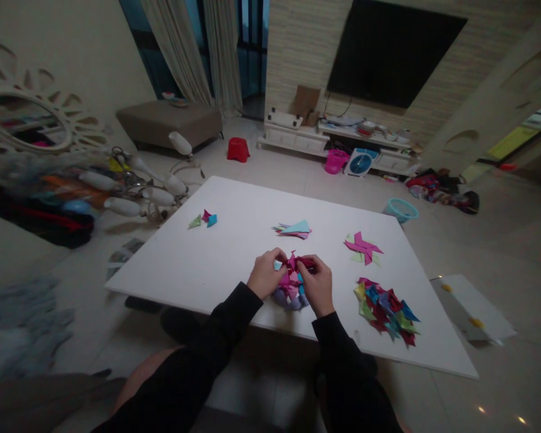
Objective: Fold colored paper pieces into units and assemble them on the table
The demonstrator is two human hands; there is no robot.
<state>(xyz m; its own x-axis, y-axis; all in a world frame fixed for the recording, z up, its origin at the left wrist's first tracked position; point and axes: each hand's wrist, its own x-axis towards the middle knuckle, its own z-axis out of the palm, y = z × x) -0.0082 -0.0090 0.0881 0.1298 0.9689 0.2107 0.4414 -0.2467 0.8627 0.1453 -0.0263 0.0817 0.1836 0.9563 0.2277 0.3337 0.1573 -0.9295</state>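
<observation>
My left hand (265, 273) and my right hand (319, 287) meet near the table's front edge, fingers closed around a magenta folded-paper piece (292, 263). Just under it, and partly hidden by my hands, sits a cluster of folded paper (291, 294) in pink, purple and blue. Whether the held piece is joined to the cluster, I cannot tell. Beyond my hands lies a stack of narrow paper pieces (297, 228), light blue on top. To the right are magenta and pale green crossed strips (363, 248) and a heap of multicoloured folded-paper pieces (388, 311).
Green, magenta and blue folded pieces (206, 216) lie at the far left of the white table (234, 204). A lamp with several white shades (146, 195) stands beyond its left edge. On the floor are a teal basket (401, 209) and a red stool (238, 150).
</observation>
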